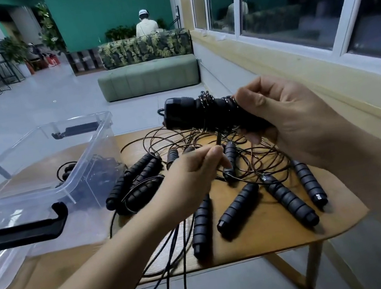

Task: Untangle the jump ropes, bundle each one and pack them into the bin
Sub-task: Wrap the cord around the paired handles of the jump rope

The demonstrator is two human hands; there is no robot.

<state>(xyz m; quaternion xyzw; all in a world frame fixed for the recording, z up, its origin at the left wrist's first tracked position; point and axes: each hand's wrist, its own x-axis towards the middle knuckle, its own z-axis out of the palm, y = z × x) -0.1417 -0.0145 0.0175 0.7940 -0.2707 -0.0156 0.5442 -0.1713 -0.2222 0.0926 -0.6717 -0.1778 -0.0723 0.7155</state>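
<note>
A: Your right hand (289, 122) is curled round a pair of black foam handles (194, 116). It holds them up over the far side of the desk (275, 236), with thin cord wound round them.

B: Your left hand (196, 171), nearer and lower, pinches a strand of cord (218, 139) between thumb and fingertips. The strand runs up to those handles.

A: Below both hands, the other jump ropes (238, 203) lie tangled on the desk. Loops of cord sit in the middle, loose handles fan out towards you, and some cords hang over the near edge.

B: The clear plastic bin (37, 170) stands open on the desk's left, just beside the leftmost handles. A dark rope (68, 171) shows through its wall, lying inside.
</note>
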